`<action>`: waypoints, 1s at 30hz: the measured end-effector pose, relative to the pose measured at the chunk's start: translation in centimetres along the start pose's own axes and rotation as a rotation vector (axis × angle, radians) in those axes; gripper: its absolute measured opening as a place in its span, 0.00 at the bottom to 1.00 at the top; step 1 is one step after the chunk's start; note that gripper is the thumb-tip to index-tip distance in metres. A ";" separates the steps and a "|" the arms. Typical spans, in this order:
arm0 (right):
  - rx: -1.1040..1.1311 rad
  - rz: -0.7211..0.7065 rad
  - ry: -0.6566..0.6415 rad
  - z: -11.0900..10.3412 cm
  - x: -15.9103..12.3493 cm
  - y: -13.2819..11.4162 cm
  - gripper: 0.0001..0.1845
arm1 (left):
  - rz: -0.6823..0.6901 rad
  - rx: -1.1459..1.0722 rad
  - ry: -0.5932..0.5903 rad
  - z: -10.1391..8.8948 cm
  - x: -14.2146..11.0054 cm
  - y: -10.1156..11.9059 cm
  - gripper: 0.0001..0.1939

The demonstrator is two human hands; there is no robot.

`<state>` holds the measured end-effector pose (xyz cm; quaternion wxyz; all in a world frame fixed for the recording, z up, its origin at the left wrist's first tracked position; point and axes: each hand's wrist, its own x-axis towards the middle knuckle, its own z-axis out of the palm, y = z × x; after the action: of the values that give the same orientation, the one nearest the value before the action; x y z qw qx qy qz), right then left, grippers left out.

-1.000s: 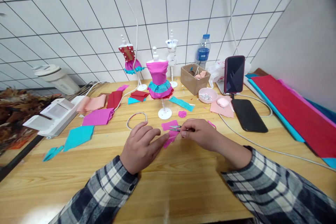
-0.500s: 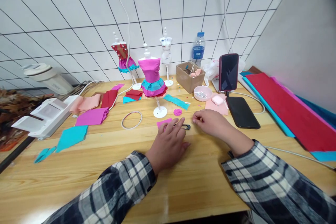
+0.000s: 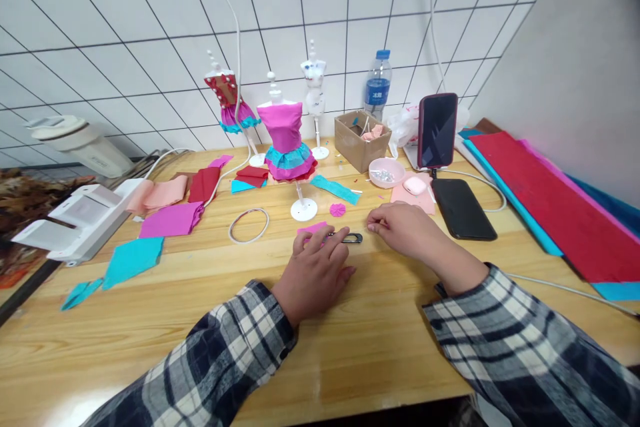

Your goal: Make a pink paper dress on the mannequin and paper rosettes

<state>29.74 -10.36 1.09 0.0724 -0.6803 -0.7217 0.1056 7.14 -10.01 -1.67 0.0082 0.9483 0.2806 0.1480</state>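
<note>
My left hand [image 3: 315, 273] rests palm down with its fingers spread, its fingertips at a small magenta paper piece [image 3: 311, 228] and a dark metal tool with a looped end [image 3: 355, 238]. Most of that tool lies under the fingers, so its kind is unclear. To the right, my right hand [image 3: 405, 230] is closed with thumb and forefinger pinched; what they hold, if anything, is hidden. A pleated magenta rosette [image 3: 337, 210] lies just beyond the hands. Behind it a mini dress form [image 3: 281, 130] wears a magenta top and a ruffled blue and magenta skirt.
Two more dress forms [image 3: 315, 87] stand by the tiled wall. A cardboard box [image 3: 363, 143], water bottle [image 3: 377, 87], pink bowl [image 3: 387, 177] and two phones [image 3: 465, 210] sit at right. Folded coloured sheets [image 3: 550, 193] lie far right, paper pieces [image 3: 133, 260] and a ring [image 3: 249, 225] at left.
The view has shifted slightly. My left hand has drawn back a little to the left, showing a bit more of the tool's looped end. My right hand stays pinched in about the same place.
</note>
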 end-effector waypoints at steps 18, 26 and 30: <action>-0.008 0.066 0.205 -0.9 -0.2 1.0 0.14 | 0.007 -0.029 -0.131 0.4 0.2 0.5 0.11; -0.162 -0.179 -0.021 0.8 -1.0 -3.4 0.09 | -0.026 -0.151 -0.150 -0.3 0.4 0.7 0.07; -0.174 -0.157 -0.025 0.8 -0.8 -3.1 0.09 | -0.019 -0.126 -0.115 -0.8 0.4 0.0 0.07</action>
<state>26.61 -11.38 1.10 0.0120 -0.6241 -0.7800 0.0451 7.21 -9.90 -0.77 0.0854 0.9501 0.2788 0.1106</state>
